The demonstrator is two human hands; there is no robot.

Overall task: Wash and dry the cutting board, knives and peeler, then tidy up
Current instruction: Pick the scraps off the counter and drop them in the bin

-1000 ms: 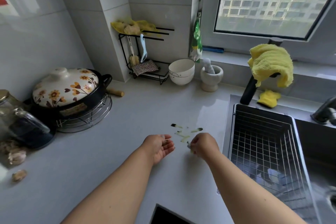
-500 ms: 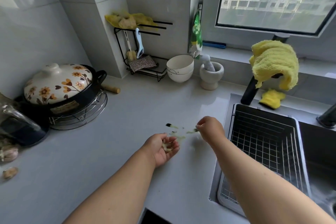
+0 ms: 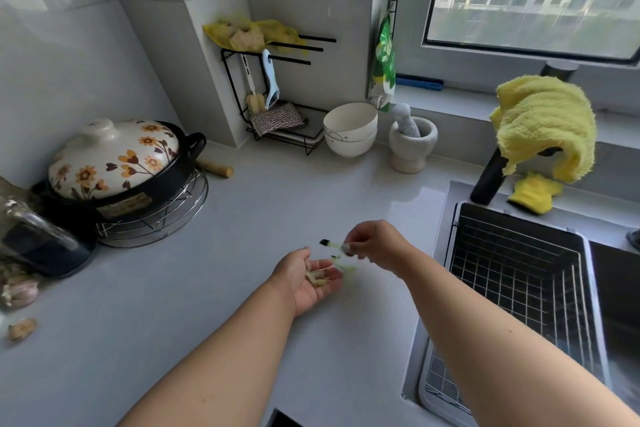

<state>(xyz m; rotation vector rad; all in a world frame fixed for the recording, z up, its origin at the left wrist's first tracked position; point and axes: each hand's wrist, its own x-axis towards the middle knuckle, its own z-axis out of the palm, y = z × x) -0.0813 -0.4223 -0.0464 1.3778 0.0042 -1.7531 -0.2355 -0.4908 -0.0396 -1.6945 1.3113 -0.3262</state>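
Observation:
My left hand [image 3: 308, 282] lies palm up just above the grey counter [image 3: 277, 204], cupped, with pale green peel scraps [image 3: 317, 279] in the palm. My right hand [image 3: 375, 246] hovers to its right and pinches a thin peel strip [image 3: 332, 245] with a dark tip between its fingertips. Another strip [image 3: 346, 268] sits by the left fingertips. A blue-handled peeler [image 3: 270, 80] hangs on the black rack [image 3: 239, 87] in the back corner. No cutting board or knives are in view.
A wire basket [image 3: 512, 274] sits in the sink at the right; a yellow cloth [image 3: 547, 121] drapes over the tap. A floral-lidded pot [image 3: 117, 163] on a wire trivet stands left. White bowls [image 3: 349, 132], mortar with pestle [image 3: 412, 142] and garlic [image 3: 20, 291] are around the counter.
My right hand picked peel strips off the counter and moved them toward my left hand. The left palm now holds scraps, and the counter spot has fewer strips.

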